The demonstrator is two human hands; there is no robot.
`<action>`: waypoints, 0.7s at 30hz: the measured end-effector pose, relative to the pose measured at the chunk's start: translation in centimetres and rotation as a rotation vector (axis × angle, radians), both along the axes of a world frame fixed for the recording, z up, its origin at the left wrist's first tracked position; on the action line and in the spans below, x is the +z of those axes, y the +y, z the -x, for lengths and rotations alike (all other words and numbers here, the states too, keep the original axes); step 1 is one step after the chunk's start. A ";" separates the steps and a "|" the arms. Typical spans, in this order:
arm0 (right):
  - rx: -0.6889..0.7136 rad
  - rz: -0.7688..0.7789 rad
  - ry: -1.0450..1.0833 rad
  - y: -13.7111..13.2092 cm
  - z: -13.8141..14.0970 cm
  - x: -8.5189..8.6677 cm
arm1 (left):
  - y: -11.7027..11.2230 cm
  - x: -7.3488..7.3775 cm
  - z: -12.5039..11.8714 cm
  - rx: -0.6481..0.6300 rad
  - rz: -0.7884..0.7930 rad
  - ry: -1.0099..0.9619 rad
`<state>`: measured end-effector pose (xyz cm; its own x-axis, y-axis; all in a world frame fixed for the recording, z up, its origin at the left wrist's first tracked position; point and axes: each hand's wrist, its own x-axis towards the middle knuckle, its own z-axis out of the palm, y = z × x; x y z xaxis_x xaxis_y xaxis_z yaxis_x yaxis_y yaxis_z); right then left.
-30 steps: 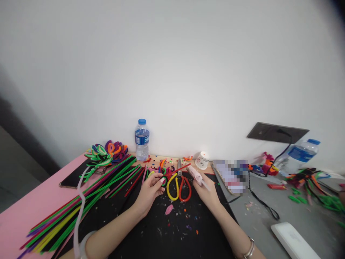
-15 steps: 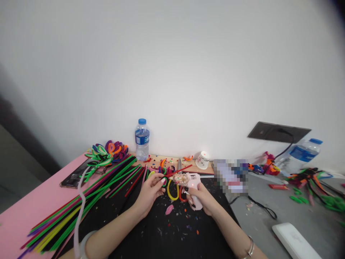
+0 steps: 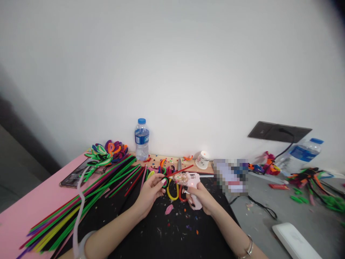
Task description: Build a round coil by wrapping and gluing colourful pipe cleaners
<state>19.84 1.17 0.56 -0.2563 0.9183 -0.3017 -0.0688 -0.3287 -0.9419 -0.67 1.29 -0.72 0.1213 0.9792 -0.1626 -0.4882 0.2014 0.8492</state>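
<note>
The right hand (image 3: 202,197) gripped a pink glue gun (image 3: 192,187). Just left of the gun, the left hand (image 3: 149,193) pinched a red stem (image 3: 180,170) above the scissors (image 3: 175,192).

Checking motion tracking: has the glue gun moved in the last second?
Yes. The right hand lifted the glue gun and swung it left, over the scissors, toward the left hand.

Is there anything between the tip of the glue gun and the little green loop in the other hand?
Nothing visible. The right hand aims the pink glue gun leftward; its tip sits right beside the green loop pinched by the left hand. The scissors lie on the mat underneath, not between them.
</note>
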 end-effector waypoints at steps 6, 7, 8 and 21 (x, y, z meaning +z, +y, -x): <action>-0.008 0.012 -0.009 0.0 0.0 0.0 | -0.1 0.2 0.0 -0.004 -0.002 0.011; -0.008 0.013 -0.011 0.0 0.0 0.0 | -0.2 0.2 -0.1 -0.003 -0.001 0.011; -0.008 0.013 -0.012 0.0 0.0 0.1 | -0.2 0.2 -0.1 -0.001 0.000 0.011; -0.010 0.022 -0.016 -0.1 0.1 0.4 | -0.1 0.4 -0.1 0.025 0.006 -0.005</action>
<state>19.76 1.09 0.95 -0.2418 0.9140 -0.3257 -0.0571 -0.3485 -0.9356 -0.53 1.19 -0.37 0.0978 0.9810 -0.1677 -0.4972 0.1941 0.8456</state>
